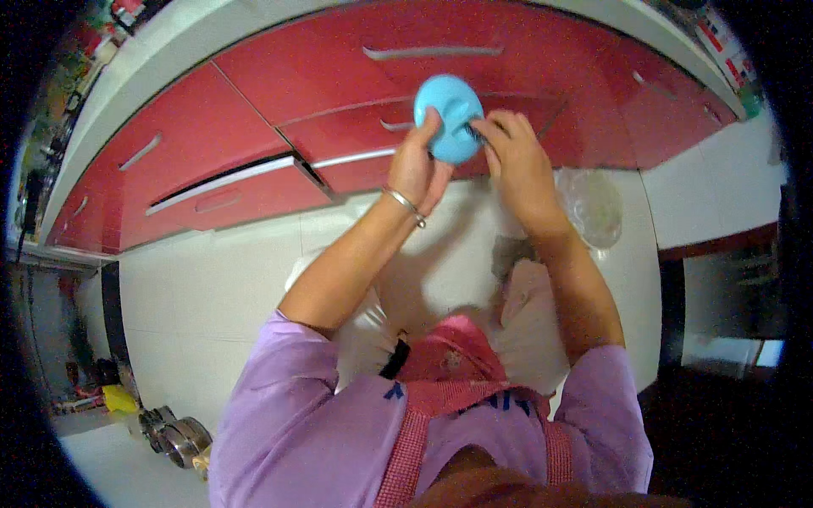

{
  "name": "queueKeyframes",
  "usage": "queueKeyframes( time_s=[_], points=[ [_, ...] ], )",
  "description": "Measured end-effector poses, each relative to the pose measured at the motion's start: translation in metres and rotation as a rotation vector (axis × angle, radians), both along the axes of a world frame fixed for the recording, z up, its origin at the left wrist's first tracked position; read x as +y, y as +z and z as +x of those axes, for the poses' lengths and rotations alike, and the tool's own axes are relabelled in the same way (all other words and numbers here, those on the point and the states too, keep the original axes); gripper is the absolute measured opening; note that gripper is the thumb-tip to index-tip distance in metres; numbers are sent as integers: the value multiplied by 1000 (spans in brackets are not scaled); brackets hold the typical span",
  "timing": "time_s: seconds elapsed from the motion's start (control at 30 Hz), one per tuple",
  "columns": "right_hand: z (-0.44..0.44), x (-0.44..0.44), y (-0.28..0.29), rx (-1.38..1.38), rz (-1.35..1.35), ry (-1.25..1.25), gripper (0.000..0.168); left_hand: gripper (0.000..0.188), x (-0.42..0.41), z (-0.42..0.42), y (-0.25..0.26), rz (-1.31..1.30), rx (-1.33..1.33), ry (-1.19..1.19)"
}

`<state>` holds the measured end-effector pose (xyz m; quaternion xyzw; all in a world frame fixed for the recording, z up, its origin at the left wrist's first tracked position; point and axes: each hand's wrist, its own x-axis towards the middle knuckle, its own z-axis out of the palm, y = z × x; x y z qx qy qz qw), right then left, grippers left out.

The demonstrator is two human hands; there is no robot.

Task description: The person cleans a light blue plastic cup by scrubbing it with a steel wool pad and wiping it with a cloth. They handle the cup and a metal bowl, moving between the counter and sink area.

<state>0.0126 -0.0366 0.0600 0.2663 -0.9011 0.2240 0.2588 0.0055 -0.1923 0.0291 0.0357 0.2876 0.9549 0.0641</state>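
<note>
A round light-blue object (449, 101), possibly a plastic lid or dish, is held in front of the red cabinet drawers. My left hand (419, 155) grips it from the left, thumb on its face and the other fingers behind it. At its right edge, my right hand (514, 146) has bent fingers on or close to a small dark item (473, 132). Blur hides what that item is and how firmly my right fingers hold it. A metal bangle (404, 206) circles my left wrist.
Red drawers with metal handles (433, 53) run beneath a pale countertop (162, 47); one lower left drawer (222, 190) stands slightly out. A clear, rounded plastic-looking thing (591, 206) lies on the floor at right. Metal pots (181, 441) are at lower left.
</note>
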Motion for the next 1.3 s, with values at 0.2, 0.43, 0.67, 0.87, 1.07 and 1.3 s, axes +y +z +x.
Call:
queueKeyframes(
  time_s=[0.2,0.43,0.67,0.87,1.07,1.3],
  points=[
    [6,-10,-6,-231,-304,237,25,45,-8,4,2,33,-38,-93],
    [1,-12,-6,23,-159,187,22,47,-7,-1,-4,-7,6,-10],
    [-2,-7,-9,47,-132,83,22,53,-3,5,5,-16,4,-3],
    [-2,4,3,-322,-483,322,17,55,-6,6,7,32,46,-105],
    [-3,15,16,-360,-575,57,24,54,-8,5,11,174,7,-169],
    [-8,5,-4,149,-58,136,17,55,-5,2,3,106,-41,-157]
  ],
)
